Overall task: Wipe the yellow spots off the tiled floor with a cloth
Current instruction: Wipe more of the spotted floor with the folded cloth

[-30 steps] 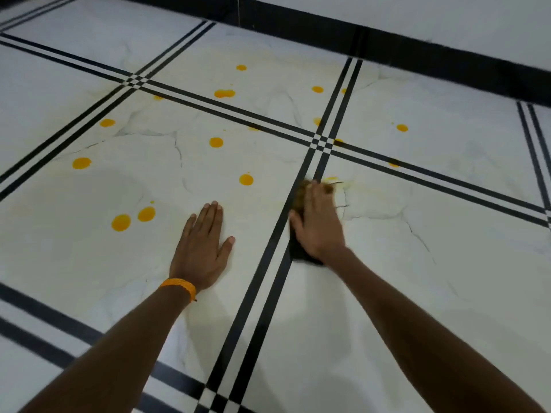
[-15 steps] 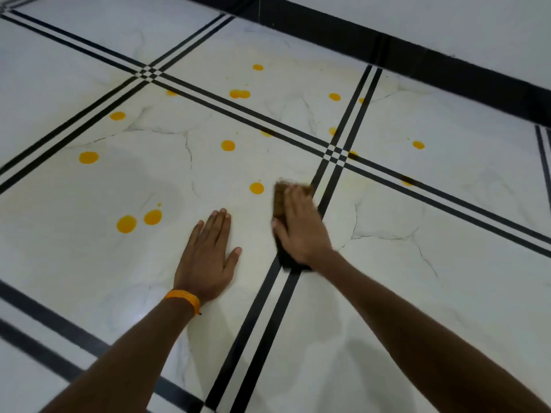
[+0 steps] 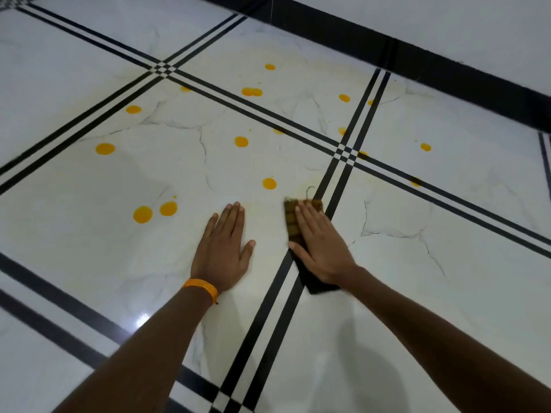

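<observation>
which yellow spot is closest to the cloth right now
The lone round spot just beyond the cloth's far left corner. The pair of spots lies left of the left hand; all others are farther away.

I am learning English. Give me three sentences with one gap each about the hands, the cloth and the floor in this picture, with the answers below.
The right hand presses a cloth that lies partly on a ____ double line.
The left hand lies flat on the floor, and its wrist wears an ____ band.
The spot nearest the cloth is ____ in colour.
Missing words: black, orange, yellow.
</observation>
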A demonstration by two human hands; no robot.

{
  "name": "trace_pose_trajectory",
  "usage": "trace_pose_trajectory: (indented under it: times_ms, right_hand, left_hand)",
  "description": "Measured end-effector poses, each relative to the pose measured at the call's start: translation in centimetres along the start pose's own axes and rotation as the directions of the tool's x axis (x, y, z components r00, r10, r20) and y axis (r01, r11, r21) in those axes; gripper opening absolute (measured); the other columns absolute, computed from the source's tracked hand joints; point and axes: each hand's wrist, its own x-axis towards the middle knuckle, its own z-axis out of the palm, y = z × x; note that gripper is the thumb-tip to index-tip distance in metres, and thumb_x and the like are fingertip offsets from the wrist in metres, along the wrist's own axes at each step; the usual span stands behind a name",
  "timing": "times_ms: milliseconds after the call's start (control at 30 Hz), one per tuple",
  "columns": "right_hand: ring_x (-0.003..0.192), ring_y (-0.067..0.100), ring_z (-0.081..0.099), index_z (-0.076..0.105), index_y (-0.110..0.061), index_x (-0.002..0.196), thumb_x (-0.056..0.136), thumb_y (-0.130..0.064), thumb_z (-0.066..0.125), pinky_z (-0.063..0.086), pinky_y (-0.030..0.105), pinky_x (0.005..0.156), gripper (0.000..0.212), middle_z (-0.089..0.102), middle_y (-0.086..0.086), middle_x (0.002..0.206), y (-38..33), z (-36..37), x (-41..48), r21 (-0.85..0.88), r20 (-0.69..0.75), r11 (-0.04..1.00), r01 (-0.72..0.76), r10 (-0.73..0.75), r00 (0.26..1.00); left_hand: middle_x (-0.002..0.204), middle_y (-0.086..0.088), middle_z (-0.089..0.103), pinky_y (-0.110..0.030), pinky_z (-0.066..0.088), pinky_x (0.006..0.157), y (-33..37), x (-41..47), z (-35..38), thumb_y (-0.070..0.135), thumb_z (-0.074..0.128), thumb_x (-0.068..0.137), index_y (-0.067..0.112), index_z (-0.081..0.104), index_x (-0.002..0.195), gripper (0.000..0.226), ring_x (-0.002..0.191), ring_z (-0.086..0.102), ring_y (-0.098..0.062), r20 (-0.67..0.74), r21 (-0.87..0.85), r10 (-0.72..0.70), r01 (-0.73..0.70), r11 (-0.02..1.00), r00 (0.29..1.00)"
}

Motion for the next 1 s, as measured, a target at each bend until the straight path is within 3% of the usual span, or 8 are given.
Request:
trace_pose_trajectory:
  times_ms: [67, 200, 267, 467, 633, 733, 833, 1000]
  right_hand:
    - [0.157, 0.017, -0.002, 0.007, -0.014, 0.162, 0.103, -0.06, 0.026, 0.01, 0.042, 0.128, 0.077, 0.004, 0.004, 0.17, 2.9, -0.3, -2.3, -0.037, 0.024, 0.999, 0.026, -0.025, 0.999]
    - [0.157, 0.026, 0.001, 0.008, -0.005, 0.161, 0.1, -0.059, 0.012, 0.006, 0.043, 0.128, 0.081, 0.006, 0.014, 0.169, 5.2, -0.9, 0.3, -0.041, -0.056, 0.931, -0.362, 0.36, 0.931]
    - [0.157, 0.03, 0.0, 0.008, 0.0, 0.159, 0.101, -0.051, 0.012, 0.0, 0.042, 0.128, 0.078, 0.004, 0.019, 0.169, 2.5, -0.4, 2.4, -0.035, -0.043, 0.894, -0.447, 0.446, 0.894]
    - [0.156, 0.016, -0.01, 0.005, -0.014, 0.162, 0.106, -0.049, 0.016, -0.003, 0.036, 0.127, 0.066, -0.002, 0.0, 0.169, 1.9, 0.1, -2.1, 0.005, -0.083, 0.985, -0.171, 0.171, 0.982]
    - [0.157, 0.024, 0.0, 0.006, -0.011, 0.161, 0.1, -0.055, 0.006, 0.004, 0.04, 0.128, 0.076, 0.006, 0.009, 0.17, 8.5, -0.7, -0.6, -0.011, -0.095, 0.904, -0.427, 0.424, 0.901]
    - [0.157, 0.024, -0.005, 0.003, -0.011, 0.161, 0.105, -0.051, 0.016, 0.001, 0.04, 0.127, 0.07, -0.002, 0.006, 0.169, 8.4, -0.5, 0.8, -0.032, -0.06, 0.94, -0.341, 0.338, 0.939]
    - [0.157, 0.02, -0.003, 0.008, -0.015, 0.162, 0.103, -0.055, 0.018, 0.008, 0.041, 0.128, 0.072, 0.001, 0.001, 0.169, 11.4, -1.0, -1.8, -0.018, -0.067, 0.969, -0.248, 0.246, 0.967]
    - [0.155, 0.03, 0.014, 0.021, -0.006, 0.159, 0.092, -0.057, 0.011, 0.014, 0.046, 0.126, 0.085, 0.02, 0.012, 0.167, 16.6, -1.6, -1.8, 0.118, -0.2, 0.752, -0.649, 0.658, 0.726]
  left_hand:
    - [0.164, -0.012, 0.017, -0.043, 0.014, 0.124, 0.0, -0.1, -0.1, 0.048, 0.021, 0.098, 0.004, 0.014, 0.156, 0.073, 0.152, 0.015, -0.023, 0.005, -0.009, -0.005, 0.005, 1.0, 1.0]
    - [0.163, -0.012, 0.018, -0.044, 0.016, 0.123, -0.2, -0.1, -0.2, 0.048, 0.019, 0.097, 0.004, 0.015, 0.156, 0.073, 0.152, 0.015, -0.023, 0.016, -0.032, -0.004, 0.004, 0.999, 1.0]
    - [0.163, -0.012, 0.019, -0.044, 0.017, 0.123, -0.1, 0.0, -0.1, 0.048, 0.019, 0.097, 0.004, 0.016, 0.156, 0.073, 0.152, 0.015, -0.024, 0.014, -0.021, 0.002, -0.002, 1.0, 1.0]
    - [0.161, -0.014, 0.025, -0.044, 0.02, 0.122, -0.2, -0.1, -0.3, 0.049, 0.021, 0.096, 0.003, 0.023, 0.154, 0.074, 0.15, 0.022, -0.026, 0.01, -0.031, 0.003, -0.003, 1.0, 1.0]
    - [0.145, -0.023, 0.048, -0.047, 0.036, 0.111, 0.4, 1.6, -0.2, 0.043, 0.033, 0.087, -0.004, 0.047, 0.14, 0.072, 0.134, 0.047, -0.037, -0.024, -0.084, -0.01, 0.008, 0.996, 1.0]
    - [0.147, -0.019, 0.048, -0.044, 0.033, 0.114, 2.4, 2.7, 0.1, 0.038, 0.037, 0.09, -0.001, 0.047, 0.141, 0.065, 0.135, 0.046, -0.033, -0.076, -0.168, 0.121, -0.133, 0.977, 0.99]
    - [0.156, -0.013, 0.035, -0.04, 0.024, 0.121, 6.2, 4.5, 0.7, 0.033, 0.038, 0.096, 0.003, 0.037, 0.149, 0.061, 0.146, 0.031, -0.026, -0.094, -0.24, 0.294, -0.308, 0.921, 0.951]
    - [0.165, -0.009, 0.012, -0.038, 0.007, 0.125, 11.3, 11.9, 2.2, 0.042, 0.024, 0.099, 0.005, 0.015, 0.156, 0.069, 0.153, 0.008, -0.022, -0.036, -0.152, 0.243, -0.246, 0.957, 0.969]
